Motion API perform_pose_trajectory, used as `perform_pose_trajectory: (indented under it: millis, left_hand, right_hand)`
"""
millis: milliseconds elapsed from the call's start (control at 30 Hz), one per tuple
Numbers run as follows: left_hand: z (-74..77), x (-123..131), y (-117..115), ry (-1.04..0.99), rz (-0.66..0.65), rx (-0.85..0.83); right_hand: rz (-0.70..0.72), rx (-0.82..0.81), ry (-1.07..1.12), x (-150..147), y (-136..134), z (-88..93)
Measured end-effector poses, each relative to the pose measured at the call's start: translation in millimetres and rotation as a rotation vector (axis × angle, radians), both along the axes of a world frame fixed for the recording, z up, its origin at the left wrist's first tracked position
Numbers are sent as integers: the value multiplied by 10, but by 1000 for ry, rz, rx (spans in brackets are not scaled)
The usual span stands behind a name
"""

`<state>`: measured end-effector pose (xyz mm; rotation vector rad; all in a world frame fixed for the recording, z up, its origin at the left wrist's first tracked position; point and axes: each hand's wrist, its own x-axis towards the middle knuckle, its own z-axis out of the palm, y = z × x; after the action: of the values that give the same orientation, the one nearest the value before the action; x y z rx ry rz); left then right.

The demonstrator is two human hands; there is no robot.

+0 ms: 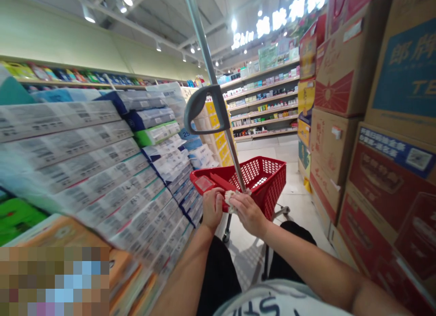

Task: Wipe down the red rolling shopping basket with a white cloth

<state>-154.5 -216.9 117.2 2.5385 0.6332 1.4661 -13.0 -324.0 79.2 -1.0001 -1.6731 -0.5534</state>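
A red plastic shopping basket (279, 182) sits on a wheeled frame in front of my knees. My left hand (212, 209) is closed over the near edge of the basket, its fingers curled at the rim. My right hand (251, 212) pinches a crumpled off-white cloth (230, 199) against the same edge, near the foot of a metal pole (235, 157). The pole rises at a tilt from the basket's near side. A grey loop-shaped handle (189, 116) is fixed partway up it. The fingertips of my right hand are partly hidden by the cloth.
Stacked paper-goods packs (102, 157) crowd the left side. Tall cardboard cartons (337, 157) line the right. Cosmetics shelves (262, 102) stand at the far end. Pale floor tiles (289, 202) run between them. A wheel (226, 235) of the frame shows below.
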Motion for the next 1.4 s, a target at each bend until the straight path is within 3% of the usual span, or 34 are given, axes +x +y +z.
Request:
perform_pose_trajectory:
  millis: [67, 167, 233, 300, 367, 433, 500, 567, 800, 1067, 1233, 1400]
  left_hand:
    - [40, -57, 83, 29, -18, -25]
    - [175, -101, 112, 245, -53, -23]
    - [285, -87, 7, 413, 15, 13]
    - [362, -28, -191, 492, 162, 74]
    - [375, 71, -416, 497, 268, 123]
    - [328, 188, -588, 502, 290, 132]
    - [255, 296, -661, 495, 297, 149]
    - [191, 374, -642, 480, 287, 184]
    - [124, 394, -476, 377, 151, 305]
    - [33, 9, -380, 314, 65, 328]
    - [33, -69, -115, 257, 122, 237]
    - [120, -56, -21, 230, 93, 31]
  right_hand:
    - [57, 7, 42, 18, -24, 190]
    - [72, 106, 227, 58, -8, 469]
    - [42, 145, 315, 96, 47, 503]
    - [5, 97, 303, 148, 113, 366]
    - [-31, 2, 236, 212, 159, 120]
    - [-63, -21, 196, 284, 163, -116]
    - [-92, -36, 179, 354, 132, -243]
    - [-118, -57, 177, 407, 95, -239]
    - [-179, -82, 207, 404, 89, 43]
    - [-175, -79, 157, 115, -25, -72]
    - [-142, -108, 57, 35, 119, -101]
    - [-84, -125, 140, 14, 99, 46]
